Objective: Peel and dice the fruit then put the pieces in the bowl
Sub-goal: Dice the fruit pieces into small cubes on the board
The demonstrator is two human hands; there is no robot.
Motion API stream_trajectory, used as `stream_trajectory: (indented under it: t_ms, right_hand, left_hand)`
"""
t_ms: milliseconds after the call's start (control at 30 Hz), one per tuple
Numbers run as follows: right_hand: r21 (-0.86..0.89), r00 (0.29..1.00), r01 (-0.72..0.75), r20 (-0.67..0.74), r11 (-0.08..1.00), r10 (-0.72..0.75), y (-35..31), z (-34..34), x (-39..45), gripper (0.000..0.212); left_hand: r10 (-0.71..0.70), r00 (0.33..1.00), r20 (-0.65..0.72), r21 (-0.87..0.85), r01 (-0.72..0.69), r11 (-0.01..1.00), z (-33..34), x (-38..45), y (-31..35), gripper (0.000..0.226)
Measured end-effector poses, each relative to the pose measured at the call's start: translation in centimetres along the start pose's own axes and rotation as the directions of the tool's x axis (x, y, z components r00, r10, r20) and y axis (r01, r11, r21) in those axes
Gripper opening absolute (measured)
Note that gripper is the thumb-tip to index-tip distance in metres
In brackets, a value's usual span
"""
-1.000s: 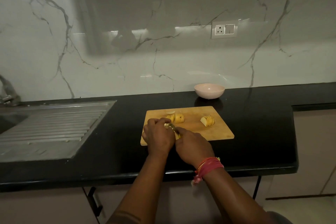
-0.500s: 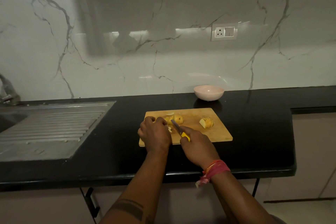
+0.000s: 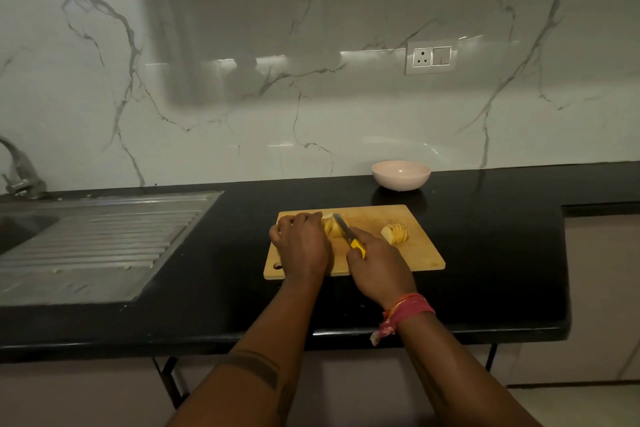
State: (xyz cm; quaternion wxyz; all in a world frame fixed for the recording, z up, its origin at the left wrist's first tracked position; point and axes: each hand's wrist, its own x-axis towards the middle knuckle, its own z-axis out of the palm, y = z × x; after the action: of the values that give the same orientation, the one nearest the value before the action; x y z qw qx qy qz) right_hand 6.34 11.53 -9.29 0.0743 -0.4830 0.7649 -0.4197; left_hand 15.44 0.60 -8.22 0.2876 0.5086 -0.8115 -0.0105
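On the black worktop (image 3: 485,253) lies a wooden cutting board (image 3: 419,253). The left hand (image 3: 303,244) rests over the board's far left part, its fingers curled down onto a pale yellow piece of fruit (image 3: 333,226), steadying it. The right hand (image 3: 379,269) has its fingers wrapped around the yellow handle of a small knife (image 3: 348,234), whose blade lies across that piece, pointing far and left. A second piece, already cut into slices (image 3: 395,233), sits on the board to the right, apart from both hands. A pink bowl (image 3: 401,175) stands on the worktop beyond the board, near the marble wall. A steel sink drainboard (image 3: 104,239) is at the left.
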Motion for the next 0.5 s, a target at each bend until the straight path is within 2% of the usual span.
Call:
stream_trajectory:
  t_ms: [167, 367, 500]
  right_hand:
    - [0.061, 0.998, 0.013, -0.06, 0.998, -0.009, 0.5, -0.1, 0.7, 0.045]
    - [0.108, 0.998, 0.012, -0.064, 0.994, -0.005, 0.7, -0.1, 1.0, 0.045]
    - [0.141, 0.997, -0.012, -0.073, 0.99, 0.023, 1.1, -0.1, 1.0, 0.046]
  left_hand:
    - [-0.011, 0.986, 0.167, 0.081, -0.002, 0.997, -0.3, 1.8, 0.2, 0.052]
    - [0.008, 0.974, 0.226, 0.081, -0.027, 0.996, 0.3, 3.6, 0.1, 0.032]
    - [-0.023, 0.946, 0.323, 0.066, 0.001, 0.998, 0.1, 4.4, 0.0, 0.047]
